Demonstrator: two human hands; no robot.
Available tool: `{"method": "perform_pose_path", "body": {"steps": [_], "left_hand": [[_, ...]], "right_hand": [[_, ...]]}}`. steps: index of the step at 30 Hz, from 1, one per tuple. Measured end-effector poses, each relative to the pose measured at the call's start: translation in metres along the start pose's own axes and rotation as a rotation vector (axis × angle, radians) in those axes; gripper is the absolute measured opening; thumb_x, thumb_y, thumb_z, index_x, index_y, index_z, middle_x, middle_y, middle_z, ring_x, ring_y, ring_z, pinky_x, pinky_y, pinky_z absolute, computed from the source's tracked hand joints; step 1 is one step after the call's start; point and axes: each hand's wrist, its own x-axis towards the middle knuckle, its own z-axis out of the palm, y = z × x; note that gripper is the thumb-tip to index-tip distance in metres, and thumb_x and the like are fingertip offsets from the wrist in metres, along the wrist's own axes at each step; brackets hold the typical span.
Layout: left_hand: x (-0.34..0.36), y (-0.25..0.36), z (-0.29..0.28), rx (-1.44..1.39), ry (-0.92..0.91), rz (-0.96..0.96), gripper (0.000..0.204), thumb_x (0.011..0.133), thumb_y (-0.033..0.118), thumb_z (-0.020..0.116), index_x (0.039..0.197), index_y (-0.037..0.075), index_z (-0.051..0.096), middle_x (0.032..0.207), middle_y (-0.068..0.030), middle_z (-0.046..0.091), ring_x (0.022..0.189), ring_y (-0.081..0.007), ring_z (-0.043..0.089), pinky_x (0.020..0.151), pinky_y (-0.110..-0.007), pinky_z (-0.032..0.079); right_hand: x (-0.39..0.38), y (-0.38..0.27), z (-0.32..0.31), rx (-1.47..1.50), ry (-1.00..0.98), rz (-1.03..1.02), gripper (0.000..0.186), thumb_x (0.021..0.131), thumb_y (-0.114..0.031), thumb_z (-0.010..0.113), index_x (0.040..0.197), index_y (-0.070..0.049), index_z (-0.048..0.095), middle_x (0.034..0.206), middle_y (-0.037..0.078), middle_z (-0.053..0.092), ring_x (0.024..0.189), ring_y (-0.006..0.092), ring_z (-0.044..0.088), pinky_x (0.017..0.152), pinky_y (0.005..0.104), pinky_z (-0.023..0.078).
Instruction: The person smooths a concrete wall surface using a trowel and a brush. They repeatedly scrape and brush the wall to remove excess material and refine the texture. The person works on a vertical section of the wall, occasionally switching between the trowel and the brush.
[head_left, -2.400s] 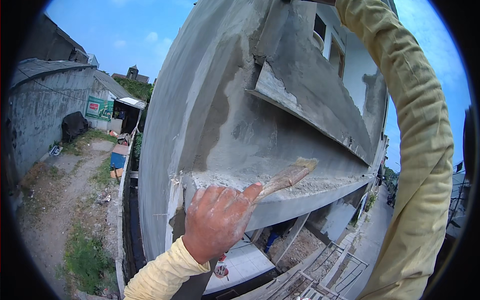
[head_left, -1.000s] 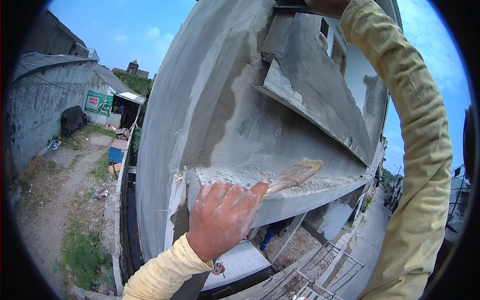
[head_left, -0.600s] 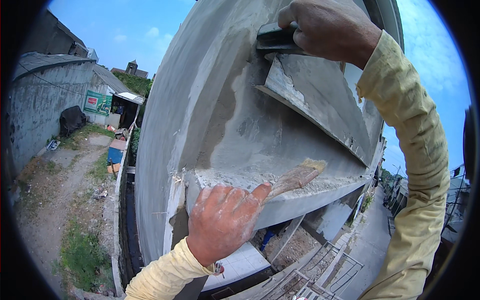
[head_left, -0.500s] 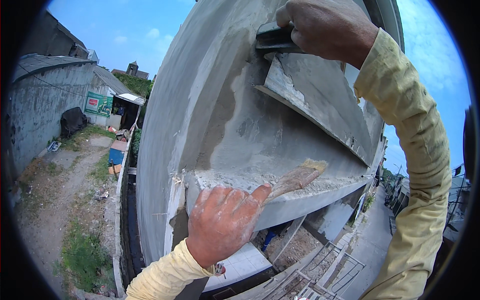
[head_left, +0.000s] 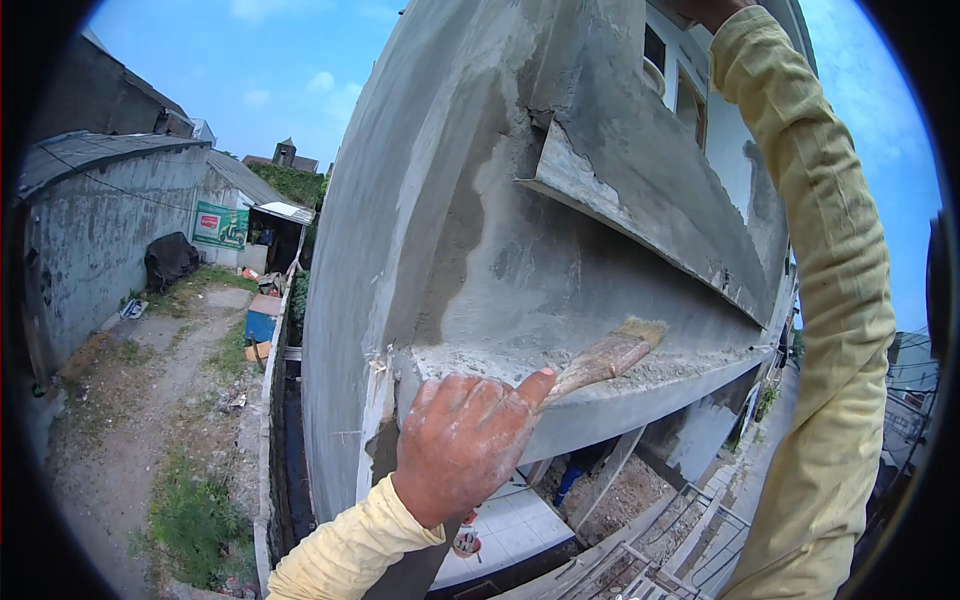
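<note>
My left hand [head_left: 465,440] is wrapped around the handle of a flat paintbrush [head_left: 605,362], whose pale bristles point up and to the right. The brush is over a rough, mortar-strewn concrete ledge [head_left: 480,362]. Behind it rises a grey plastered wall [head_left: 540,270], with a darker damp strip at its left corner. My right arm reaches up along the right side; only a bit of my right hand [head_left: 722,12] shows at the top edge, its fingers and anything in them out of view. A slanted concrete slab [head_left: 640,195] with a ragged plaster edge juts out above the ledge.
Far below on the left lies a dirt yard [head_left: 180,370] beside an old wall [head_left: 125,220] and a narrow ditch. Beneath the ledge are a white tiled surface [head_left: 500,535], a red bucket [head_left: 466,543] and metal scaffold bars [head_left: 690,535]. A street runs down the right.
My right hand, which held a dark, flat-edged thing against the upper wall, has moved up almost out of view. My left hand keeps the paintbrush; the view has shifted slightly.
</note>
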Motion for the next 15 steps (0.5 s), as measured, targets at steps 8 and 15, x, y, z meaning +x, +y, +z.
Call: {"method": "perform_pose_path", "body": {"steps": [8, 15], "left_hand": [[0.025, 0.0, -0.033, -0.315, 0.191, -0.192, 0.045, 0.09, 0.001, 0.068, 0.135, -0.001, 0.063, 0.117, -0.0174, 0.072, 0.083, -0.0254, 0.067, 0.079, -0.036, 0.054], [0.213, -0.048, -0.058, -0.168, 0.183, -0.309, 0.046, 0.099, 0.026, 0.055, 0.137, 0.001, 0.064, 0.087, -0.0117, 0.074, 0.078, -0.018, 0.07, 0.078, -0.033, 0.056]], "right_hand": [[-0.064, 0.046, -0.024, 0.169, 0.097, 0.136, 0.025, 0.1, -0.011, 0.052, 0.122, -0.01, 0.064, 0.109, 0.009, 0.067, 0.086, 0.0227, 0.069, 0.077, 0.0337, 0.058], [-0.123, 0.085, -0.048, 0.267, 0.115, 0.19, 0.031, 0.1, -0.01, 0.052, 0.129, -0.012, 0.065, 0.115, 0.007, 0.067, 0.089, 0.0181, 0.069, 0.079, 0.0307, 0.058]]}}
